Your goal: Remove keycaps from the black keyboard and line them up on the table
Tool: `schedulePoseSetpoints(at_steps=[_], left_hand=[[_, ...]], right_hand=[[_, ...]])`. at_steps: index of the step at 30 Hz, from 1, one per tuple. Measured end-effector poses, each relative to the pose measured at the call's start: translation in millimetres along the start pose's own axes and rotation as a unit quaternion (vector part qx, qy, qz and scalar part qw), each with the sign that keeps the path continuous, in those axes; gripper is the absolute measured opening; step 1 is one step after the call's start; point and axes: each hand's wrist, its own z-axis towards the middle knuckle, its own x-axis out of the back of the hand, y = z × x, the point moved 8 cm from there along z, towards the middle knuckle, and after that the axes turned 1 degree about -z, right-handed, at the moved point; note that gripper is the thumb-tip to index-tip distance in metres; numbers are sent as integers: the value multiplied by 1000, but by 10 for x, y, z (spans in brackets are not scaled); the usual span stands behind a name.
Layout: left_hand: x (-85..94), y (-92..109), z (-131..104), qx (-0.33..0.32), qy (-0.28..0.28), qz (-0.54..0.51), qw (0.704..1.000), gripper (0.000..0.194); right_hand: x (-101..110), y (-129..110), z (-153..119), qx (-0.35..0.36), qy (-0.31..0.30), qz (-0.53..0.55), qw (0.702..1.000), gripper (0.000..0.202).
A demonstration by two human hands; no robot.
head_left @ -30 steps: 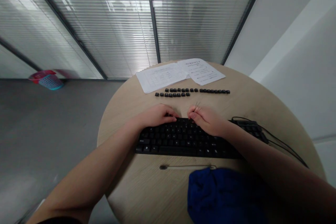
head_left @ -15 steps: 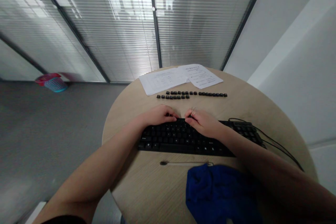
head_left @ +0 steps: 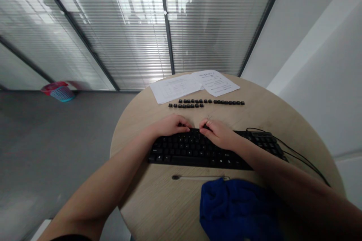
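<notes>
A black keyboard (head_left: 181, 150) lies across the table in front of me. My left hand (head_left: 174, 124) rests over its upper left edge, fingers curled and thumb close to the index finger; what they hold, if anything, is hidden. Over the upper middle of the keys, my right hand (head_left: 216, 131) is closed in a pinch. Thin wires of what looks like a wire keycap puller (head_left: 208, 118) stick up from its fingers, with a small dark piece at the fingertips. Beyond both hands, loose black keycaps (head_left: 188, 106) sit in two rows.
Printed papers (head_left: 178, 88) lie at the far side of the round table (head_left: 158, 199). Nearer me are a thin brush (head_left: 195, 177) and a blue cloth (head_left: 237, 207). The keyboard cable (head_left: 305, 162) curves off right. A basket (head_left: 60, 92) stands on the floor.
Both hands hold nearly the same pose over the keyboard. The view has shifted very slightly; the keycaps, papers and cloth stay where they were.
</notes>
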Motion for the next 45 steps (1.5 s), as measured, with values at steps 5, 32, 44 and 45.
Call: schedulePoseSetpoints(at_steps=[5, 32, 44, 45], left_hand=[[2, -6, 2, 2, 2, -5, 1000, 23], [32, 74, 13, -6, 84, -240, 967, 31], [88, 152, -4, -22, 117, -70, 990, 18], [96, 147, -6, -22, 123, -67, 990, 17]], right_hand=[[23, 39, -28, -2, 25, 16, 1000, 18], [223, 127, -63, -4, 163, 136, 977, 20], [233, -121, -90, 109, 155, 37, 981, 15], [246, -159, -102, 124, 165, 15, 978, 14]])
